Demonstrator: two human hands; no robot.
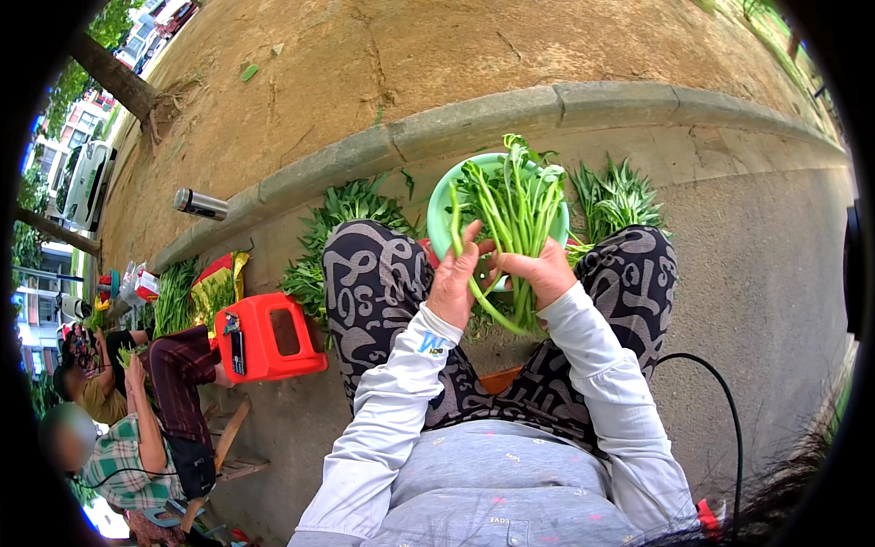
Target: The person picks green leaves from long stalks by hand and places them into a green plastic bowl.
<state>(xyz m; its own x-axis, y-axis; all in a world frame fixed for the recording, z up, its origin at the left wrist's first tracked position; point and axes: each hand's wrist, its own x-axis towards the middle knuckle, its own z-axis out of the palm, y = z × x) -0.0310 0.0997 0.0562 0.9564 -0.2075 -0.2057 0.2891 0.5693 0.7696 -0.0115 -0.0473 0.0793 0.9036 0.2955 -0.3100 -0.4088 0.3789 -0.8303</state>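
A bunch of leafy green stems (523,215), which look like water spinach, is gripped in my right hand (543,270) with the leaves pointing away from me. My left hand (456,280) is around a single thick stem (454,219) at the left side of the bunch. Both hands are close together between my knees. Beneath the leaves is a pale green plastic basin (439,198), its inside mostly hidden by the bunch. One pile of greens (362,208) lies beyond my left knee, another pile (618,198) beyond my right knee.
A red plastic stool (273,338) with a phone (236,349) on it stands at left. A steel flask (200,204) lies by the concrete curb (478,123). Seated people (130,444) handle greens farther left. A black cable (731,410) curves at my right.
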